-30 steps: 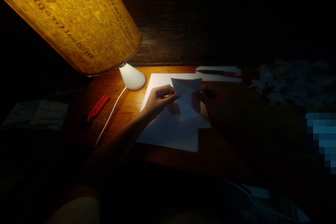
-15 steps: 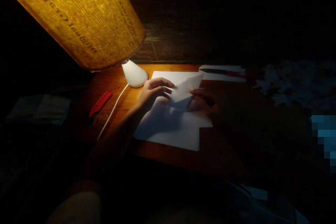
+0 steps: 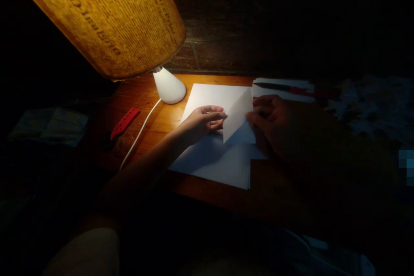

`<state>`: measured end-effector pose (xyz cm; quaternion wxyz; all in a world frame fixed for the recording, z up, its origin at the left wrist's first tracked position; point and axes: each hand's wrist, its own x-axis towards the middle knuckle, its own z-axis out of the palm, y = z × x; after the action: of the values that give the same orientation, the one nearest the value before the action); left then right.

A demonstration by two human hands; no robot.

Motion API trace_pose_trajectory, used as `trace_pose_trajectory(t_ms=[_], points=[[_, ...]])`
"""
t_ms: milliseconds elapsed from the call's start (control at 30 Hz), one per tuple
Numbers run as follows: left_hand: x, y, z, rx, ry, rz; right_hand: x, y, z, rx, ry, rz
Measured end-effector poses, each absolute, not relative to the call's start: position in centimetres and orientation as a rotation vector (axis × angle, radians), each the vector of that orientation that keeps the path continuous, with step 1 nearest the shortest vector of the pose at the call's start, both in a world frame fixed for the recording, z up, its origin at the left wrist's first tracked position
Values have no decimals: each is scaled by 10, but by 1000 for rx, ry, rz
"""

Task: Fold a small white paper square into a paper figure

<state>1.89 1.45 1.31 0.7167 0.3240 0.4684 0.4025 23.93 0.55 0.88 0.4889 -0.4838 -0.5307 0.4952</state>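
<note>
A folded piece of white paper (image 3: 239, 120) is held up between my hands, over a stack of white sheets (image 3: 223, 170) on the wooden table. My left hand (image 3: 205, 124) pinches its left edge between thumb and fingers. At the right edge, my right hand (image 3: 271, 114) grips the paper with thumb and fingertips; much of this hand lies in shadow. Part of the folded paper is shaded, and a shadow falls across the sheets under it.
A lamp with a printed yellow shade (image 3: 129, 17) and white base (image 3: 170, 88) stands at the back left. Its cord (image 3: 139, 131) runs forward past a red-handled tool (image 3: 125, 123). A dark-bladed knife (image 3: 274, 87) lies on smaller papers (image 3: 284, 96). Pale folded pieces (image 3: 365, 103) are heaped right.
My left hand has closed on the paper's left edge, where its fingers were spread before. The paper is turned more upright and squarer to view. My right hand now holds its right edge.
</note>
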Motion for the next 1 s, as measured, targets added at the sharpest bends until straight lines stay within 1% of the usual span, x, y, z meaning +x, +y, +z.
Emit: trace_pose_trajectory(t_ms=[233, 400, 700, 1000], points=[[20, 12, -1, 813, 1096, 1049, 238, 6, 9, -1214, -1289, 1248], [19, 14, -1, 858, 1105, 1045, 239, 5, 8, -1222, -1280, 1250], [21, 13, 4, 877, 1093, 1064, 240, 8, 3, -1229, -1161, 1367], [21, 12, 13, 873, 1104, 912, 244, 8, -1, -1208, -1233, 1398]])
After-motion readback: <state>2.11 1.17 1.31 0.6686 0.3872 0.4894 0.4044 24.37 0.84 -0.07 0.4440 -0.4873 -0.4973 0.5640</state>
